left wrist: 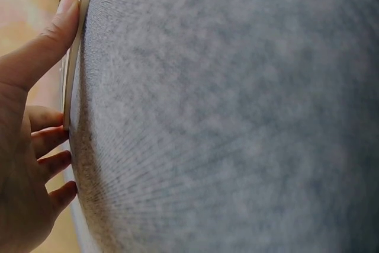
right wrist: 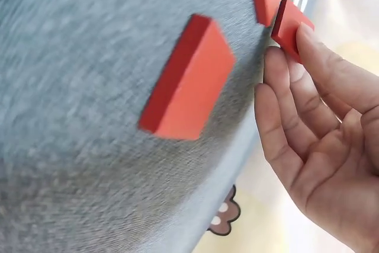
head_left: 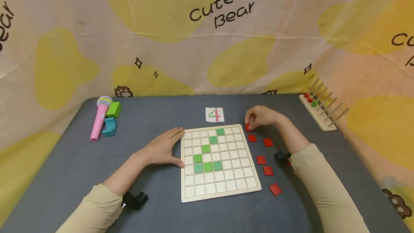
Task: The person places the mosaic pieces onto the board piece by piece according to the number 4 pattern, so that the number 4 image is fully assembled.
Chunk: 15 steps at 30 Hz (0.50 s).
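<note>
A square wooden grid board (head_left: pixel 223 186) lies on the dark table, with several green tiles (head_left: pixel 208 167) set in its cells. My left hand (head_left: pixel 163 147) rests at the board's left edge, thumb and fingers spread along it; the left wrist view shows the thumb (left wrist: pixel 56 37) against the rim. Beyond the board's far right corner, my right hand (head_left: pixel 261 116) pinches a red square tile (right wrist: pixel 290 28) between thumb and fingers. Other red tiles (head_left: pixel 261 160) lie scattered right of the board, one close to the camera in the right wrist view.
A small pattern card (head_left: pixel 215 114) lies behind the board. At the far left are a pink toy microphone (head_left: pixel 99 119), a green block (head_left: pixel 114 110) and a teal block (head_left: pixel 109 127). A peg rack (head_left: pixel 318 112) with beads stands at the far right.
</note>
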Each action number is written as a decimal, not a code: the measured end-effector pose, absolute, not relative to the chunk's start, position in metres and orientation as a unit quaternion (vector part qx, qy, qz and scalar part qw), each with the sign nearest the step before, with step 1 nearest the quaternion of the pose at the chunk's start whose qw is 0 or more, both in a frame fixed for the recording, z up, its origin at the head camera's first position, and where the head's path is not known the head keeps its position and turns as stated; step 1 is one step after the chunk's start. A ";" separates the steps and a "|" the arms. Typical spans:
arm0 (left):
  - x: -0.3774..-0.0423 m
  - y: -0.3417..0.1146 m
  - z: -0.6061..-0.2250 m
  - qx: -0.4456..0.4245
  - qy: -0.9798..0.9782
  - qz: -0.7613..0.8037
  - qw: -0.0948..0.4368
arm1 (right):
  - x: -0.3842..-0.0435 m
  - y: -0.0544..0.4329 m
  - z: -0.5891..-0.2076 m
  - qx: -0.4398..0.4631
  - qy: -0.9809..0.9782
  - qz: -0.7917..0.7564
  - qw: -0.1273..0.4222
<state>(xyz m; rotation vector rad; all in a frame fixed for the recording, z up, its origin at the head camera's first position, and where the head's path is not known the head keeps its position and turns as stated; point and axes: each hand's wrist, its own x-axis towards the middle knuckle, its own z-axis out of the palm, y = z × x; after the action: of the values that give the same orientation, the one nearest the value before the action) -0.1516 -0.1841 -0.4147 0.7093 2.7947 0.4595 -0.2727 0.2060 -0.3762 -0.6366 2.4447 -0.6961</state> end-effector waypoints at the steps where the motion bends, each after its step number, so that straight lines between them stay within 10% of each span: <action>1: -0.152 -0.184 -0.415 0.242 0.951 0.156 0.110 | -0.272 0.205 -0.375 -0.240 0.899 -0.260 0.256; 15: -0.152 -0.185 -0.415 0.242 0.951 0.156 0.112 | -0.270 0.181 -0.366 -0.279 0.883 -0.291 0.241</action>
<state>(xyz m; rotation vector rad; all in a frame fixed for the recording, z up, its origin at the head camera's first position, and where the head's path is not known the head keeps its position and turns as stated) -0.1519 -0.1850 -0.4154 0.7109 2.7925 0.4579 -0.2704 0.1806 -0.3663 -0.7634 2.4158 -0.7960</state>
